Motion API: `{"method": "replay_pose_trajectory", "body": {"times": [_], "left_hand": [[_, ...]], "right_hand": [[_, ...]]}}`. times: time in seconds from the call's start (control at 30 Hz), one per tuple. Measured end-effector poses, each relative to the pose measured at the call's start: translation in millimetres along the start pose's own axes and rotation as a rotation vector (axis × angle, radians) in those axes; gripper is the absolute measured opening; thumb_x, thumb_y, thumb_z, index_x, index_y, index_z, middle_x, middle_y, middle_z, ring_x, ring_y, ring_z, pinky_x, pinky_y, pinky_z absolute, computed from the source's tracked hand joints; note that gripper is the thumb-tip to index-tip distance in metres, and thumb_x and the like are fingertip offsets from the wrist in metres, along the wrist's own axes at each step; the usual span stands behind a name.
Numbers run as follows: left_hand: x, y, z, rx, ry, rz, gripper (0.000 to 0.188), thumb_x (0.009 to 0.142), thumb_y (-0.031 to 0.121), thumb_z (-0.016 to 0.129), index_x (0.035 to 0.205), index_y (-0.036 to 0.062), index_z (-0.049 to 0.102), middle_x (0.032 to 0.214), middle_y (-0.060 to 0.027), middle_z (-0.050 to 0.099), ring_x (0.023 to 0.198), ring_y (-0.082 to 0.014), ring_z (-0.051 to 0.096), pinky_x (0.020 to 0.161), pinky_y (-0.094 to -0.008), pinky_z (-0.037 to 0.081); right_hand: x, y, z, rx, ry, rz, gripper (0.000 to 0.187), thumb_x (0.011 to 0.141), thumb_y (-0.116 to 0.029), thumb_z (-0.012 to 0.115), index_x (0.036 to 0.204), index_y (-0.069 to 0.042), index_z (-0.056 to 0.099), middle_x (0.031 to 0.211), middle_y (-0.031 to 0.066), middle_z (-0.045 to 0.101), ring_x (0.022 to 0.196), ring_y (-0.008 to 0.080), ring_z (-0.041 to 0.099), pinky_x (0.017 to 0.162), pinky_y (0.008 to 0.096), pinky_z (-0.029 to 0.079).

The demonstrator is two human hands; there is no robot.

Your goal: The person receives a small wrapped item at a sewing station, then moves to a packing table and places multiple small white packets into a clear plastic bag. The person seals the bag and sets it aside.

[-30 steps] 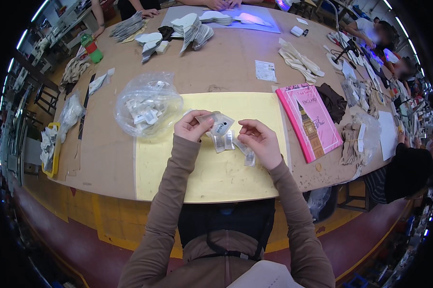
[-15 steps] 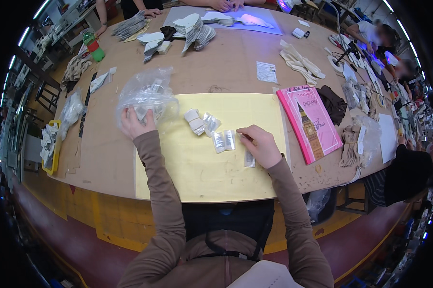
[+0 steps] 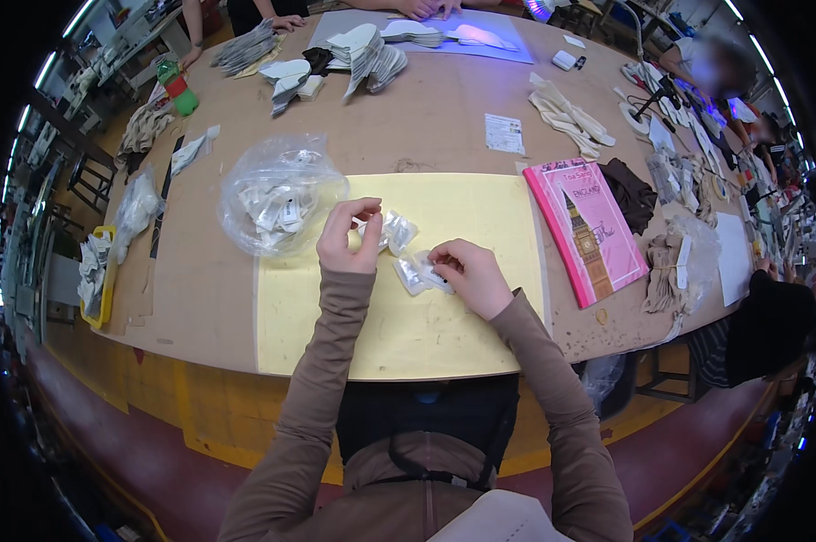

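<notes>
My left hand (image 3: 347,239) is raised over the yellow sheet (image 3: 390,334), with thumb and fingers curved and apart and nothing visible between them. It covers the spot where a white bundle lay. Beside it lies a small clear packet (image 3: 399,233) with silvery contents. My right hand (image 3: 473,278) has its thumb and fingertips pinched at the edge of another small clear packet (image 3: 411,274), just nearer to me; the fingers partly hide what they hold. Left of my left hand sits an open clear plastic bag (image 3: 281,203) full of small white printed pieces.
A pink book (image 3: 586,230) lies right of the sheet, by dark cloth (image 3: 627,194). Farther off are a printed paper (image 3: 504,134), cream gloves (image 3: 571,116) and stacked white cut pieces (image 3: 367,54). A yellow basket (image 3: 107,280) stands at the left edge. Other people's hands (image 3: 431,9) work across the table.
My left hand has left the plastic bag and moved right, over the white bundle. My right hand has shifted slightly left onto the small packets; the packet by its wrist no longer shows there.
</notes>
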State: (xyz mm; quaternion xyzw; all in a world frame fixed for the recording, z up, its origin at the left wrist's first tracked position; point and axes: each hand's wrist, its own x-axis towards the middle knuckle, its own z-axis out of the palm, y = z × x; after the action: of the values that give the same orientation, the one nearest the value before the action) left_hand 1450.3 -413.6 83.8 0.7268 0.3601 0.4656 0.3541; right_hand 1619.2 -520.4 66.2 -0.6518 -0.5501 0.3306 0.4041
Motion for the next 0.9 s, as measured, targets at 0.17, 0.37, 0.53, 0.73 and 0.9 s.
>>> {"method": "replay_pose_trajectory", "body": {"times": [0.17, 0.37, 0.53, 0.73, 0.9], "left_hand": [[-5.9, 2.2, 17.7, 0.034, -0.287, 0.165, 0.031, 0.078, 0.010, 0.069, 0.107, 0.0028, 0.060, 0.094, -0.0063, 0.065, 0.085, -0.0161, 0.060, 0.081, -0.0305, 0.046], [-8.4, 12.1, 19.1, -0.171, -0.571, -0.169, 0.031, 0.077, 0.003, 0.068, 0.107, 0.0022, 0.061, 0.097, -0.0084, 0.066, 0.089, -0.0130, 0.062, 0.080, -0.0255, 0.048], [11.8, -26.0, -21.4, -0.419, 0.333, -0.115, 0.020, 0.087, 0.004, 0.060, 0.107, 0.0013, 0.061, 0.098, -0.0054, 0.063, 0.084, -0.0101, 0.059, 0.075, -0.0228, 0.047], [27.3, -68.0, -73.8, -0.207, 0.604, -0.213, 0.027, 0.089, 0.007, 0.059, 0.115, 0.0008, 0.058, 0.109, -0.0081, 0.061, 0.091, -0.0134, 0.058, 0.079, -0.0270, 0.047], [24.3, -93.1, -73.4, 0.679, 0.557, 0.063, 0.036, 0.080, 0.006, 0.063, 0.115, 0.0020, 0.058, 0.113, -0.0129, 0.057, 0.104, -0.0253, 0.054, 0.092, -0.0363, 0.041]], "right_hand": [[-1.4, -3.2, -4.3, 0.175, 0.039, 0.017, 0.014, 0.082, 0.000, 0.061, 0.097, -0.001, 0.059, 0.081, 0.0056, 0.060, 0.070, 0.0110, 0.057, 0.067, 0.0244, 0.048], [-4.7, -0.5, -18.9, 0.360, 0.150, -0.106, 0.028, 0.082, -0.003, 0.064, 0.109, -0.003, 0.056, 0.091, 0.0056, 0.060, 0.080, 0.0105, 0.056, 0.073, 0.0243, 0.048], [-35.3, -5.7, -34.8, -0.268, 0.095, -0.100, 0.049, 0.072, -0.008, 0.069, 0.118, -0.005, 0.054, 0.094, 0.0100, 0.055, 0.083, 0.0226, 0.053, 0.079, 0.0307, 0.045], [-48.7, 10.7, -30.2, -0.308, 0.073, -0.012, 0.038, 0.070, -0.004, 0.069, 0.107, -0.002, 0.061, 0.082, 0.0090, 0.055, 0.076, 0.0188, 0.052, 0.074, 0.0295, 0.046], [-49.9, -1.9, -23.7, -0.266, 0.157, 0.059, 0.036, 0.071, 0.001, 0.068, 0.106, 0.000, 0.061, 0.084, 0.0093, 0.056, 0.079, 0.0179, 0.055, 0.068, 0.0271, 0.048]]}}
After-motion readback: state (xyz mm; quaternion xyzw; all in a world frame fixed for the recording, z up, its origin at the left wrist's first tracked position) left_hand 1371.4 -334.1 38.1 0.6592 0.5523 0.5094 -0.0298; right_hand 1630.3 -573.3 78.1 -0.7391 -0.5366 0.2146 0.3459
